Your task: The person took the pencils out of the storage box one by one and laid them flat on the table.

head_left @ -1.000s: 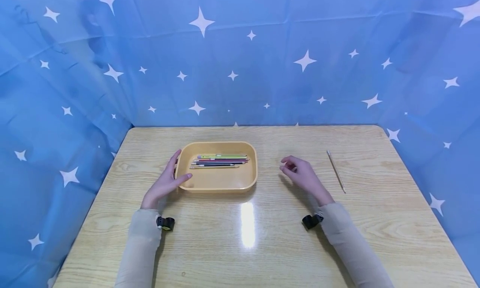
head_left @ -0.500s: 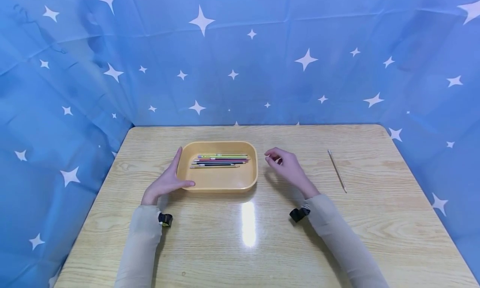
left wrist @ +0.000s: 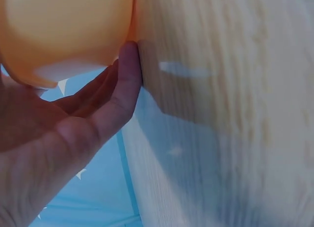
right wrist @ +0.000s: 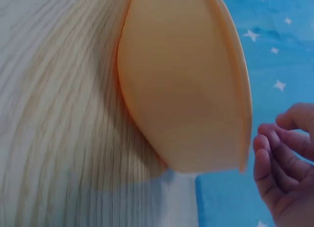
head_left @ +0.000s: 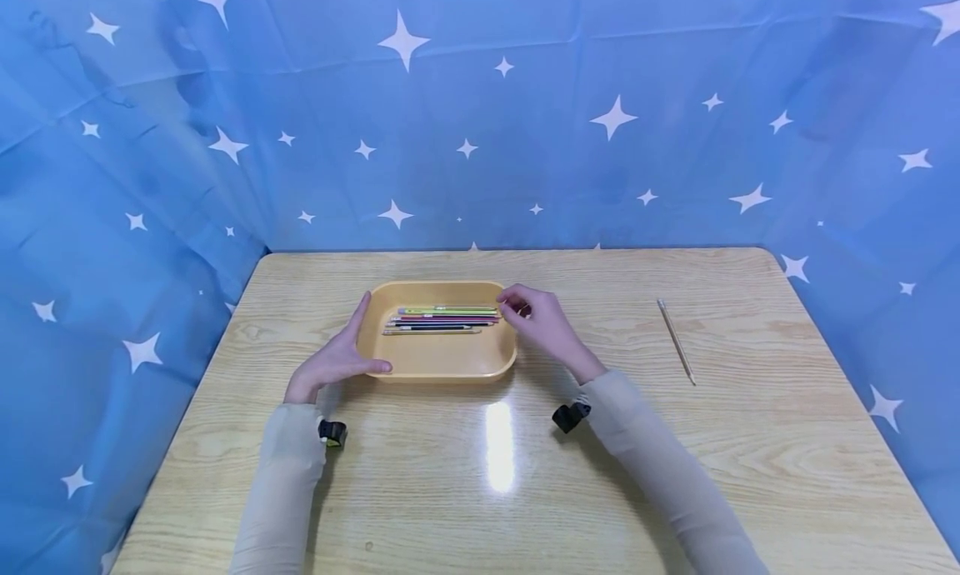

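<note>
A shallow tan plastic tray (head_left: 450, 367) stands on the table and holds several pencils (head_left: 442, 317), laid side by side in yellow-green, red, dark and bare-wood colours. My left hand (head_left: 335, 360) spreads around the tray's left end, thumb at the front rim and straight fingers along the side. Its fingertips touch the outer wall low down in the left wrist view. Over the right rim hovers my right hand (head_left: 545, 322), fingers loosely bent and close to the pencils' right ends, with nothing between them. The right wrist view shows these fingers (right wrist: 265, 173) just beyond the tray's rim.
A single wooden pencil (head_left: 677, 342) lies slanted on the light wood-grain table (head_left: 435, 475), to the right of the right forearm. Behind and beside the table hangs a blue cloth (head_left: 480, 100) with white stars.
My right hand has moved left from beside the tray to over its right rim. My left thumb has slid from over the tray's inside to its front rim. The pencils have stayed put.
</note>
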The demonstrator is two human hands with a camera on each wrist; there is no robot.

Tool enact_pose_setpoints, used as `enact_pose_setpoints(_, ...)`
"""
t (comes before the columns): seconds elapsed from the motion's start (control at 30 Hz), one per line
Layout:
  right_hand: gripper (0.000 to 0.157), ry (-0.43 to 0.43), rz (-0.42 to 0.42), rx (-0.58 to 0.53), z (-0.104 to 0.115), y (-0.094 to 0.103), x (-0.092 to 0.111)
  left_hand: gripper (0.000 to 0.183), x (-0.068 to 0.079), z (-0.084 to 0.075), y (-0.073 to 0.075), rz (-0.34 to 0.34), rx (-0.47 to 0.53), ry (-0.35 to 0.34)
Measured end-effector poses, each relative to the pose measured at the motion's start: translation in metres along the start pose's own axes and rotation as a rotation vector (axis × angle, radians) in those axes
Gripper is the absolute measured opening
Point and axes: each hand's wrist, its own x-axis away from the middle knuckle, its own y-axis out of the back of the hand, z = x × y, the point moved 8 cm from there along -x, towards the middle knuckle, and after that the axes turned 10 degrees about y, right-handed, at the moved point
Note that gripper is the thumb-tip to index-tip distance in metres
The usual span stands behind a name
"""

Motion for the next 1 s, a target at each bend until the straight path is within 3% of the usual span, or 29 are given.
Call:
enact_pose_setpoints(0.1, 0.015, 0.008, 0.024, -0.009, 0.002, -0.010, -0.005, 0.124, -0.002, 0.005, 0.001, -0.028, -0.021, -0.012)
enact_pose_setpoints(0.37, 0.017, 0.023, 0.085, 0.024, 0.007, -0.031, -0.026, 0.125, -0.002, 0.000, 0.000, -0.073, -0.059, -0.070)
enact_pose_setpoints(0.67, 0.027, -0.067, 0.266, 0.234, -0.002, -0.053, -0.044, 0.128, -0.005, 0.002, -0.004, -0.040, -0.034, -0.048)
enact_pose_setpoints(0.93, 0.029, -0.063, 0.323, 0.268, -0.009, -0.066, -0.051, 0.126, 0.015, -0.029, -0.004, 0.018, 0.038, -0.021)
enact_pose_setpoints(1.0, 0.028, -0.061, 0.325, 0.280, -0.011, -0.069, -0.052, 0.125, 0.016, -0.031, -0.004, 0.022, 0.045, -0.018)
